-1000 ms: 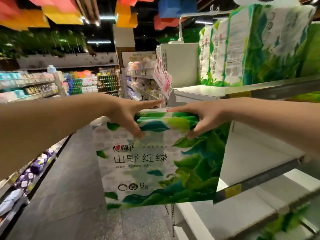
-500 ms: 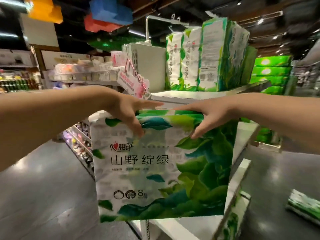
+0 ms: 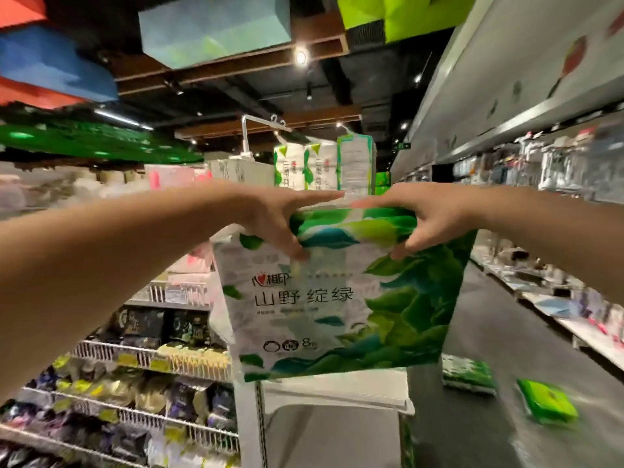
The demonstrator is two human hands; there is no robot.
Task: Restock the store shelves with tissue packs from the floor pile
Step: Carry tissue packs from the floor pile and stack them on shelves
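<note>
We hold one tissue pack (image 3: pixel 334 298) out in front of us at chest height, hanging from its folded top edge. Our left hand (image 3: pixel 273 221) pinches that edge, thumb on the near face and fingers stretched along the top; our right hand (image 3: pixel 427 219) pinches it the same way from the other side. Both grips are at the top, so the pack hangs free below them.

The pack is in the air above the white end shelf (image 3: pixel 337 391), its lower edge just over that shelf's surface but, as far as we can tell, not resting on it. We judge this pack is mid-carry, not yet placed.

Some restocking looks done: behind the pack and higher, stocked packs (image 3: pixel 324 167) stand upright on the top of the same unit. More is left: on the floor to the right of the pack lie a white-and-green floor pack (image 3: pixel 467 373) and a bright green pack (image 3: pixel 548 401), well apart from the shelf.

For room, the end shelf below the pack shows bare white surface, and its front edge is close under the pack's bottom corner, so we would lift clear of it before pushing in. Left of the pack the wire shelves (image 3: pixel 135 363) are full of other goods. Right of the pack the aisle floor (image 3: pixel 506 332) is open apart from the two fallen packs.
</note>
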